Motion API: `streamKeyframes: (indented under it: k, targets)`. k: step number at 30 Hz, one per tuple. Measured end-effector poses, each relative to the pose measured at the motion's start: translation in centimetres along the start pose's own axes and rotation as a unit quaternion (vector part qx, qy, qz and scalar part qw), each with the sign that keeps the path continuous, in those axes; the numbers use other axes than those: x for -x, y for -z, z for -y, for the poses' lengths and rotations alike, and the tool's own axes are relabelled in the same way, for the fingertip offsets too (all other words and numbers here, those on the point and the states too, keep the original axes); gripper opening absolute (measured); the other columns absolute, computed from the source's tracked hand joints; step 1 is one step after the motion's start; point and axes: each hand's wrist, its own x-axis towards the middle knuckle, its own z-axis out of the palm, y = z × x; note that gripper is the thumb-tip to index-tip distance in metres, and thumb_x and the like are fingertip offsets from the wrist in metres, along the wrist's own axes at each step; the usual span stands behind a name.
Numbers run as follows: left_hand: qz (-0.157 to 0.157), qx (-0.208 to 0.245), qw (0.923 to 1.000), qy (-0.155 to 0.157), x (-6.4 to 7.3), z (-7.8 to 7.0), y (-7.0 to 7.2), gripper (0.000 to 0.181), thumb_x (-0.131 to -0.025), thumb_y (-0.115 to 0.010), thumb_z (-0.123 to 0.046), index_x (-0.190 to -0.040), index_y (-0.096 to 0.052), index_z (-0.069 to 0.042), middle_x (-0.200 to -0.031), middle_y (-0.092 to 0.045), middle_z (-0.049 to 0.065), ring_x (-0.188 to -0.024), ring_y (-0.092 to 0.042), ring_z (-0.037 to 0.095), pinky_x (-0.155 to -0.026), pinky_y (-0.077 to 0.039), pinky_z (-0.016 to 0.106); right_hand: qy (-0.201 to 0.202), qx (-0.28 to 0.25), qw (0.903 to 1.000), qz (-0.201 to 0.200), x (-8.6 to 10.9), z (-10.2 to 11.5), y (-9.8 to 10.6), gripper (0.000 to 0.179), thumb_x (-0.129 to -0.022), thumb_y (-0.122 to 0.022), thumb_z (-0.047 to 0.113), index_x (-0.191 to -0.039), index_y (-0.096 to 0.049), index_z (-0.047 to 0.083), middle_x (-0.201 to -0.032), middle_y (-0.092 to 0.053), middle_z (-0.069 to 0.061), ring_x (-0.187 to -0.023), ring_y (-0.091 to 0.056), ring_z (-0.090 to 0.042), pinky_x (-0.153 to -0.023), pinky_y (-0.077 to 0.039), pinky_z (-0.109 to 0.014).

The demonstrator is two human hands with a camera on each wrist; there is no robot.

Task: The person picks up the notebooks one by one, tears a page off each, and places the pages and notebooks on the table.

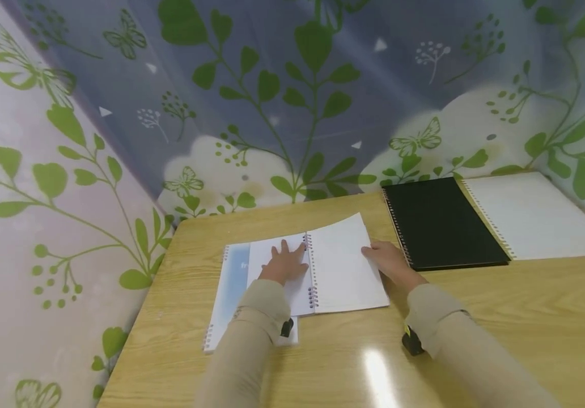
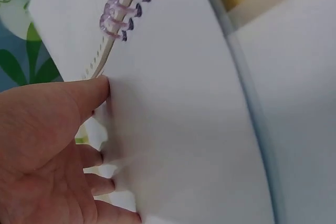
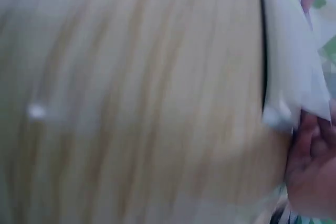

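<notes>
An open spiral notebook (image 1: 346, 272) with blank white pages lies on the table in the head view. My left hand (image 1: 283, 266) rests on its left page beside the coil, fingers spread. In the left wrist view, the thumb of that hand touches the paper just below the purplish rings (image 2: 128, 6). At the right page's outer edge, my right hand (image 1: 389, 260) pinches the paper between thumb and fingers. The right wrist view is blurred, with the white pages (image 3: 294, 51) bending up toward the right hand (image 3: 315, 174). Under the open notebook's left side lies another ring-bound notebook with a blue-and-white cover (image 1: 232, 283).
A black spiral notebook (image 1: 443, 221) lies close to the right of my right hand. Past it is a white spiral-bound pad (image 1: 542, 215). The wooden table (image 1: 333, 362) meets a curtain with leaf prints (image 1: 272, 141) at the back and left.
</notes>
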Motion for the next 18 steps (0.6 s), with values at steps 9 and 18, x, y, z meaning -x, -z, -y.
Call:
streamKeyframes:
  k: [9,18]
  targets:
    - [-0.008,0.001,0.9999,0.010,0.34,-0.27,0.00,0.058,-0.095,-0.040,-0.040,-0.147,-0.015,-0.034,-0.155,0.005,0.013,-0.142,0.002,0.039,-0.102,-0.015,0.070,0.034,0.021,0.9992,0.006,0.55,-0.14,0.04,0.031,-0.095,-0.043,0.031,-0.076,-0.044,0.007,-0.072,-0.043,-0.006,-0.065,-0.039,-0.017,-0.057,-0.034,-0.028]
    - [-0.010,0.004,0.9999,0.001,0.74,-0.54,0.19,0.058,-0.095,-0.040,-0.040,-0.147,-0.015,-0.032,-0.155,0.004,0.015,-0.141,0.002,0.040,-0.101,-0.015,0.071,0.061,0.030,0.9976,0.013,0.81,-0.46,0.05,0.030,-0.097,-0.042,0.027,-0.074,-0.038,0.008,-0.068,-0.035,-0.004,-0.062,-0.034,-0.017,-0.054,-0.030,-0.027]
